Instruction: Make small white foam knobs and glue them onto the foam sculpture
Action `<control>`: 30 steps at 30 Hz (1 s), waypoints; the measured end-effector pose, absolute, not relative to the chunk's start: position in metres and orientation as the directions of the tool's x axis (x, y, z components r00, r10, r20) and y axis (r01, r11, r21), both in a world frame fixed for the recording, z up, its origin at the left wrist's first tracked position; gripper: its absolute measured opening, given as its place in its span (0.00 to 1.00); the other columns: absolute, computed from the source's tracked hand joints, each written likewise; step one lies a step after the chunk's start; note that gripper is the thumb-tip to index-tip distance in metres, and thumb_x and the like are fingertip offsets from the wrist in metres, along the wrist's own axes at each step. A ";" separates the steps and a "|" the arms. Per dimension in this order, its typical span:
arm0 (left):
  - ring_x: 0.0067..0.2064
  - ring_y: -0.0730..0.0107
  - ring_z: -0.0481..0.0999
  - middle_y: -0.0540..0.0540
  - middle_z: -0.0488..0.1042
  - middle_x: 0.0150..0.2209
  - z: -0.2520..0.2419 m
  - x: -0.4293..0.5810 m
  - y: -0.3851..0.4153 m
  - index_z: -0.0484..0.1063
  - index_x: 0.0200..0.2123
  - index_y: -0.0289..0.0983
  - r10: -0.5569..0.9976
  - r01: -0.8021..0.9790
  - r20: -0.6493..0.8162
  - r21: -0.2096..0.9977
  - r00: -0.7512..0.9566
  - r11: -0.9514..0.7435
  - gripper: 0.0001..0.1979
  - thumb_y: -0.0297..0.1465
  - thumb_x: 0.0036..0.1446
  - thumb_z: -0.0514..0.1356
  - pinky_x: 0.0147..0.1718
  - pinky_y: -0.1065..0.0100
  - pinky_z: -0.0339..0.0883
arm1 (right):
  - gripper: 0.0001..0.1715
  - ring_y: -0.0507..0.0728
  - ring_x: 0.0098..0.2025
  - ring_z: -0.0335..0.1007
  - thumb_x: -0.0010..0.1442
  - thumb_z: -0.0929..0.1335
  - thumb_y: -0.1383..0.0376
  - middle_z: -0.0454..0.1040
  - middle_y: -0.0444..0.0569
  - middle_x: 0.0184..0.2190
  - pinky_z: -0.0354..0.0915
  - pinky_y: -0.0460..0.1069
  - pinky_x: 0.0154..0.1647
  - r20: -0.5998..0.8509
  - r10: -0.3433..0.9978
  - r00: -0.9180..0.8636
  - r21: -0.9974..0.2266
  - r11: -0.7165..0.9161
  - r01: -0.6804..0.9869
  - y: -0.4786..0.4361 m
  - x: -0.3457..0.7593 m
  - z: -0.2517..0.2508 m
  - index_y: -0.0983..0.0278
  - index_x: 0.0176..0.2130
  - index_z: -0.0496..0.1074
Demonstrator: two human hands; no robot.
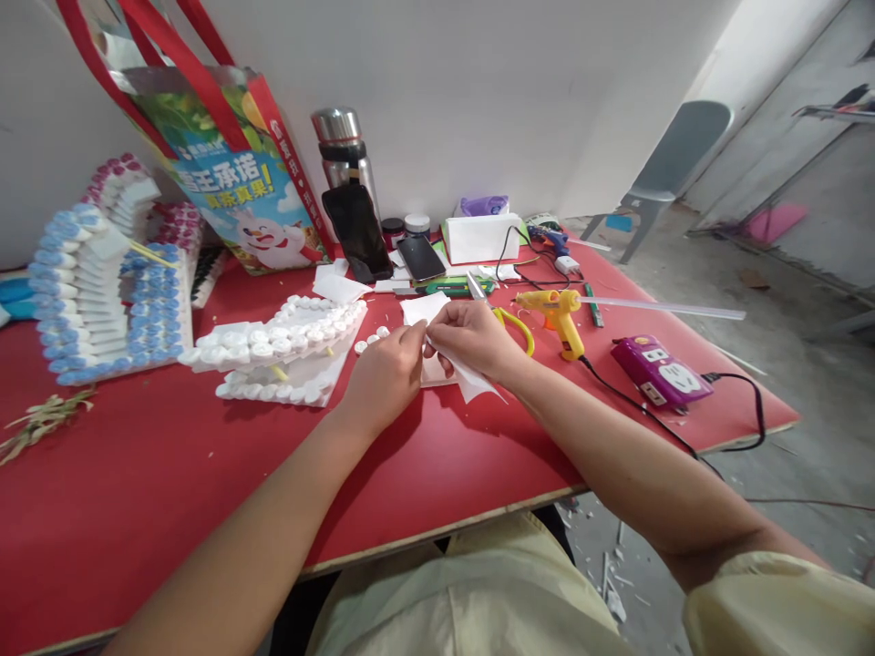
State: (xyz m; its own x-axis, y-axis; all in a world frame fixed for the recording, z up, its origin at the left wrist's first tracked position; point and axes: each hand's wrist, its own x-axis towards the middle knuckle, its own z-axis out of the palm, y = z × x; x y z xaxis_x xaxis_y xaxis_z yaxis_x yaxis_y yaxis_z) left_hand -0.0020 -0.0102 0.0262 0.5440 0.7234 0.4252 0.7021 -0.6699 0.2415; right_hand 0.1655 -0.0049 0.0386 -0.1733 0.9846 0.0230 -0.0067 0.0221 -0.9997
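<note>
My left hand (389, 375) and my right hand (473, 339) meet fingertip to fingertip over the table. Both are closed in a pinch on a thin white sheet of paper (477, 384), whose loose end hangs below my right hand. Exactly how the fingers fold it is hidden. Beneath them lie more white sheets (425, 308). Several small white paper rolls (373, 341) sit just left of my left hand. Farther left stands a curved white structure (291, 337) edged with similar rolls. Scissors with yellow handles (523, 330) lie beyond my right hand.
On the red table (410, 474), a yellow glue gun (561, 319) and purple power strip (662, 372) stand right, with trailing cords. Behind are a phone (356, 232), a steel bottle (338, 128) and a green cutter (444, 288). A blue-and-white structure (102, 292) and shopping bag (232, 173) occupy the left.
</note>
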 end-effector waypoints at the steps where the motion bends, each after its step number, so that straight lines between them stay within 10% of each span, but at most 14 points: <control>1: 0.42 0.57 0.79 0.36 0.79 0.43 0.028 -0.002 -0.011 0.72 0.53 0.31 0.730 0.660 0.448 0.335 0.516 -0.672 0.17 0.27 0.67 0.49 0.41 0.62 0.69 | 0.07 0.48 0.15 0.66 0.52 0.67 0.73 0.74 0.42 0.19 0.66 0.43 0.15 0.055 0.984 -0.167 -0.999 0.054 -0.007 -0.005 0.166 0.038 0.64 0.25 0.67; 6: 0.31 0.69 0.73 0.47 0.77 0.30 0.038 0.000 -0.013 0.78 0.38 0.36 0.836 0.470 0.432 0.692 0.338 -0.548 0.14 0.33 0.69 0.53 0.34 0.68 0.65 | 0.04 0.48 0.15 0.65 0.55 0.67 0.70 0.75 0.41 0.22 0.65 0.44 0.16 0.167 0.962 -0.216 -0.986 0.165 -0.026 -0.004 0.169 0.038 0.64 0.28 0.67; 15: 0.27 0.71 0.68 0.49 0.71 0.24 0.040 -0.002 -0.013 0.77 0.27 0.36 0.902 0.367 0.348 0.828 0.257 -0.424 0.17 0.34 0.66 0.57 0.30 0.69 0.61 | 0.06 0.48 0.17 0.68 0.59 0.67 0.67 0.75 0.43 0.24 0.64 0.44 0.18 0.228 0.943 -0.244 -0.967 0.248 0.053 -0.004 0.168 0.035 0.63 0.29 0.67; 30: 0.26 0.78 0.61 0.51 0.67 0.24 0.028 0.003 -0.005 0.84 0.45 0.38 0.976 -0.104 0.104 0.991 0.190 -0.085 0.15 0.36 0.54 0.70 0.25 0.72 0.57 | 0.08 0.49 0.18 0.69 0.62 0.67 0.63 0.75 0.42 0.24 0.64 0.45 0.21 0.259 0.938 -0.231 -0.954 0.285 0.088 -0.005 0.167 0.032 0.62 0.31 0.66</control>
State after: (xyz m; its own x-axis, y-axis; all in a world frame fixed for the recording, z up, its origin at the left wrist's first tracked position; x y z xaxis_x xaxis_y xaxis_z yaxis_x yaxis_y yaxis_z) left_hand 0.0031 -0.0054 0.0277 0.1902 0.9762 0.1042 -0.1041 -0.0855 0.9909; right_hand 0.1665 -0.0049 0.0318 -0.2309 0.9380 0.2586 0.0883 0.2849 -0.9545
